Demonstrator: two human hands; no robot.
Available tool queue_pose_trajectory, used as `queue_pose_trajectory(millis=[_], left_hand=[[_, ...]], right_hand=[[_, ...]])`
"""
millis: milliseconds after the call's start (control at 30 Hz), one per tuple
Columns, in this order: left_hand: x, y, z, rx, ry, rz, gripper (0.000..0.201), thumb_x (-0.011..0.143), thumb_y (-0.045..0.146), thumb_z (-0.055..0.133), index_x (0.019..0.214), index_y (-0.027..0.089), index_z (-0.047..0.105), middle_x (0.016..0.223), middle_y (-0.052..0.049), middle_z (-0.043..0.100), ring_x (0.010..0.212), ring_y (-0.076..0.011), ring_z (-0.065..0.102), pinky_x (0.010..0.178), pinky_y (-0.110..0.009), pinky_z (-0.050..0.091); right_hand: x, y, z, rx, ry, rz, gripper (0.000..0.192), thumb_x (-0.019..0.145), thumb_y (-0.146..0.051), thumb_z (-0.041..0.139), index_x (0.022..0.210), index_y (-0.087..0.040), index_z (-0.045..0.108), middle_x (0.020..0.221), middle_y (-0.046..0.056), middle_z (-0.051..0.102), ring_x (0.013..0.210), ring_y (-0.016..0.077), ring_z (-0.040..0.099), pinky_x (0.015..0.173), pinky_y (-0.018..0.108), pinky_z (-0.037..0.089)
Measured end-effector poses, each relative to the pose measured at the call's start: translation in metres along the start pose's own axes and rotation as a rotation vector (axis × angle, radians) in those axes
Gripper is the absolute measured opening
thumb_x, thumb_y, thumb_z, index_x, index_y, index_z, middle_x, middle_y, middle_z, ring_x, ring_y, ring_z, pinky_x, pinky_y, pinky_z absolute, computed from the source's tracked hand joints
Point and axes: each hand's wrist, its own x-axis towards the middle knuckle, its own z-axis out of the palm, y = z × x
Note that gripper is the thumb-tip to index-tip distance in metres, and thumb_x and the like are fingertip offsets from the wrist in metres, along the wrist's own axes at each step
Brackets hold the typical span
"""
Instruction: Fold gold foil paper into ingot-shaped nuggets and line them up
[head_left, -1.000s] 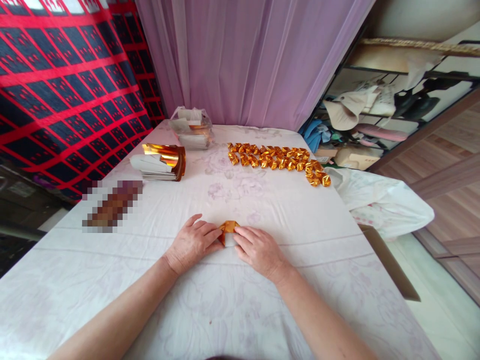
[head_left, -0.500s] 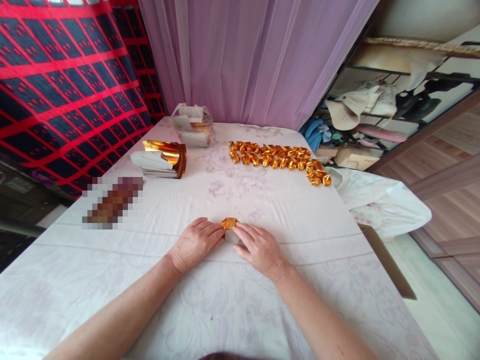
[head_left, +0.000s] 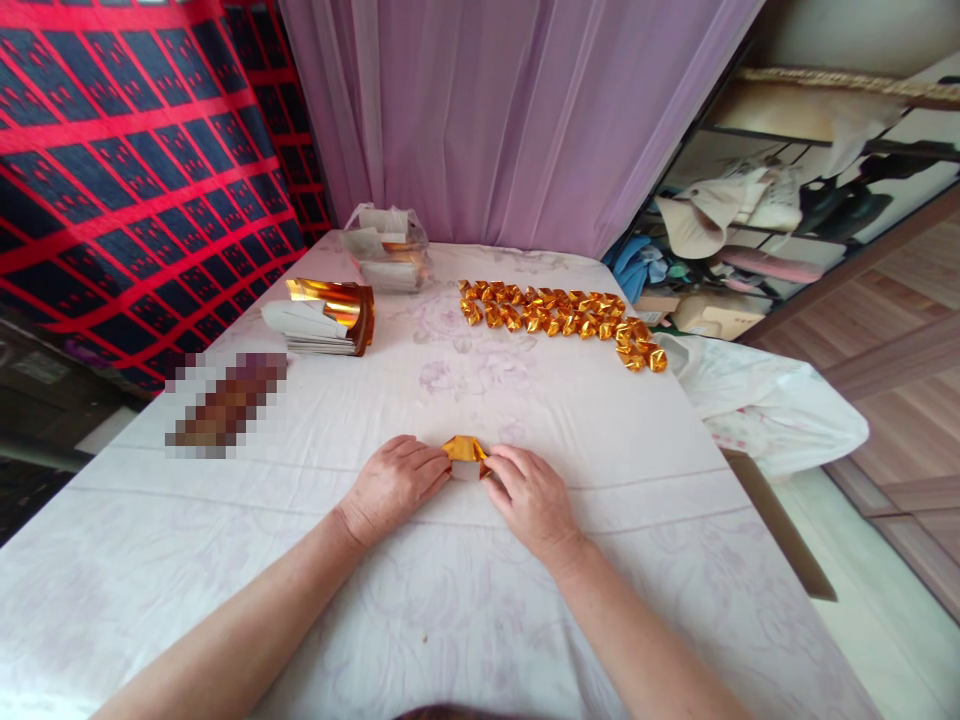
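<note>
A table covered with a pale floral-printed white cloth (head_left: pixel 480 590) carries everything. Near its front edge, at the middle, lies a small folded gold foil paper piece (head_left: pixel 465 452). A double row of folded gold foil pieces (head_left: pixel 562 318) runs toward the far right corner. A stack of gold-and-white paper sheets (head_left: pixel 322 318) sits by the left edge, and a clear plastic bag of sheets (head_left: pixel 384 250) at the far edge.

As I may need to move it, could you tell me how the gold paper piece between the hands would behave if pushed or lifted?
The gold paper piece is thin foil-faced paper, so probably very light and likely to slide on the cloth. Its creases suggest it crushes easily. The left hand and right hand press it flat, so it may spring open when released.
</note>
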Motion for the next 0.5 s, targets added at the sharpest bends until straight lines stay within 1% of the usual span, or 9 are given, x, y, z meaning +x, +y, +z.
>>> queue_pose_trajectory(millis=[67,233,367,500], left_hand=[[0.0004,0.0001,-0.0004,0.003,0.006,0.000,0.023,0.100,0.026,0.044,0.098,0.020,0.066,0.089,-0.005,0.073,0.079,-0.0161,0.067,0.080,-0.033,0.050],[0.0011,0.0000,0.0002,-0.003,0.012,-0.011,0.024,0.100,0.024,0.043,0.099,0.018,0.066,0.090,-0.004,0.074,0.077,-0.0166,0.067,0.078,-0.035,0.051],[-0.0008,-0.0021,0.0031,-0.038,-0.021,-0.066,0.023,0.099,0.026,0.046,0.097,0.017,0.066,0.083,-0.005,0.073,0.075,-0.0188,0.067,0.076,-0.036,0.051],[-0.0042,-0.0056,0.0053,-0.041,-0.020,-0.119,0.020,0.097,0.028,0.052,0.101,0.017,0.068,0.089,-0.007,0.073,0.082,-0.0212,0.065,0.078,-0.037,0.051]], right_hand=[[0.0015,0.0003,0.0001,0.002,0.002,-0.031,0.014,0.090,-0.015,0.057,0.099,-0.020,0.066,0.105,0.006,0.071,0.092,0.0201,0.066,0.084,0.034,0.053],[0.0022,0.0022,0.0001,0.036,0.008,-0.099,0.019,0.094,-0.014,0.052,0.099,-0.021,0.070,0.105,0.006,0.072,0.095,0.0189,0.065,0.088,0.033,0.052],[0.0024,0.0032,-0.0004,0.065,-0.006,-0.101,0.021,0.094,-0.014,0.052,0.098,-0.021,0.071,0.102,0.005,0.073,0.093,0.0189,0.064,0.087,0.034,0.053],[0.0038,0.0043,-0.0005,0.132,-0.035,-0.058,0.020,0.092,-0.013,0.054,0.097,-0.021,0.071,0.100,0.005,0.073,0.090,0.0189,0.064,0.083,0.033,0.053]])
